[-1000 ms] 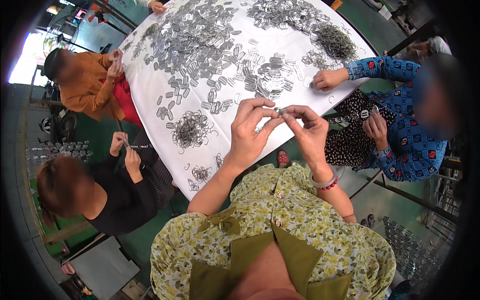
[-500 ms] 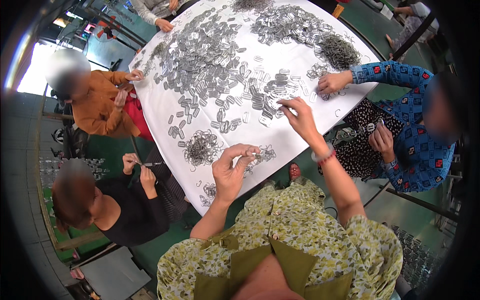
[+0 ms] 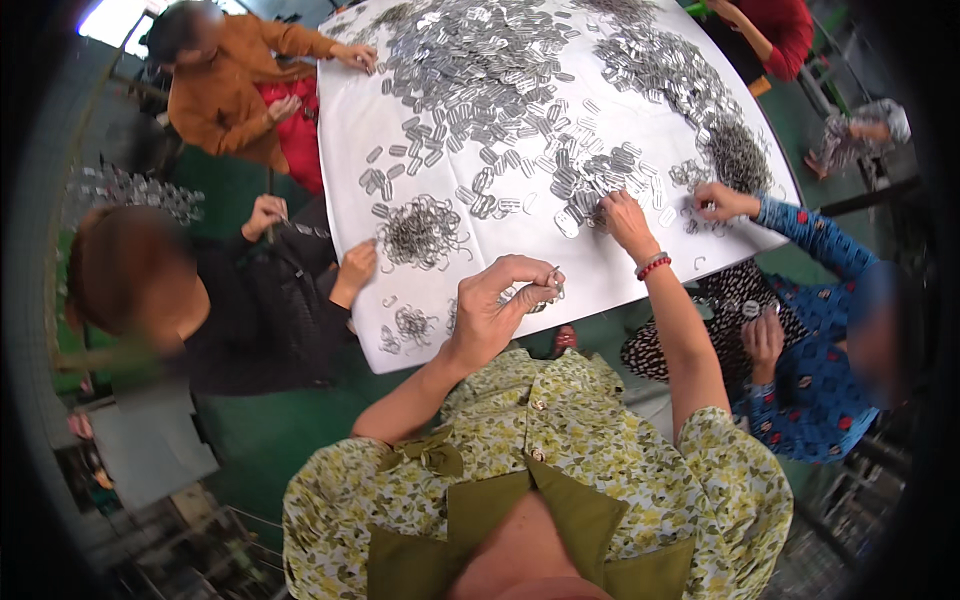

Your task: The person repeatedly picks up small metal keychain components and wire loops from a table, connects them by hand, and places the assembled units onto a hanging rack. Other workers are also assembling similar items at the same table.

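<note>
Above the near edge of the white-covered table (image 3: 455, 160), my left hand (image 3: 500, 300) is closed in a pinch on a small metal wire hook (image 3: 558, 281); its exact shape is partly hidden by the fingertips. My right hand (image 3: 632, 228) reaches forward to a small heap of flat slotted metal buckles (image 3: 580, 178). Its fingers bend down together onto the heap, and their tips are hidden, so whatever they grip does not show. Behind and under my left hand lie a few loose wire hooks (image 3: 541, 306).
A large buckle pile (image 3: 470, 70) covers the far middle. Wire hooks form heaps at left (image 3: 420, 232) and far right (image 3: 738, 155). Co-workers' hands rest near the table's left (image 3: 355, 268) and right (image 3: 725, 202) edges.
The view has shifted, so the table sits higher. My right hand has come down onto the buckle heap, while my left keeps its pinch. The dark-sleeved co-worker's hand now reaches the left hook heap.
</note>
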The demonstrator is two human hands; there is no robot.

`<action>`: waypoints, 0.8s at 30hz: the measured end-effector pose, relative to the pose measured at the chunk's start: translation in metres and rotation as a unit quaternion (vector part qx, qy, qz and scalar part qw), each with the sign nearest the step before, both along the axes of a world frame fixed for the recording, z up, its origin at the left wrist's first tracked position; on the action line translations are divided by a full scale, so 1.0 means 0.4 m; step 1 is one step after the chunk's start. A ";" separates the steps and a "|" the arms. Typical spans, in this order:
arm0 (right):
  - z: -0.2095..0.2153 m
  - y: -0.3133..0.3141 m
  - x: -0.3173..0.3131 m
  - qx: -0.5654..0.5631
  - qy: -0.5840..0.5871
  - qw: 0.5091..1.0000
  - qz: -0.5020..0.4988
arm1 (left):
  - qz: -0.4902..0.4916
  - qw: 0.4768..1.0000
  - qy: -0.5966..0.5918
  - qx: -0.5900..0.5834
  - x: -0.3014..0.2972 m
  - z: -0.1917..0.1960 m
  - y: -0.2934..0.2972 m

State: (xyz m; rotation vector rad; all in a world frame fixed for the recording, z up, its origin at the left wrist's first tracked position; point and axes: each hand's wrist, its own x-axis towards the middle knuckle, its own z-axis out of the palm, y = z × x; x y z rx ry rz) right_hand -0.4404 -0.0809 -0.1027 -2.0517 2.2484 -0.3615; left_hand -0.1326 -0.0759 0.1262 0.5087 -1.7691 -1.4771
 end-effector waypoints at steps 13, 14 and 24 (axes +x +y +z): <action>0.013 0.060 0.024 0.002 -0.104 0.991 -0.087 | 0.000 1.000 0.017 -0.013 -0.007 -0.022 0.010; 0.013 0.055 0.021 0.013 -0.111 0.989 -0.097 | -0.004 1.000 0.022 -0.004 -0.007 -0.021 0.011; -0.067 0.077 0.062 0.002 -0.107 0.989 -0.105 | 0.021 0.998 0.063 -0.021 -0.013 -0.013 0.003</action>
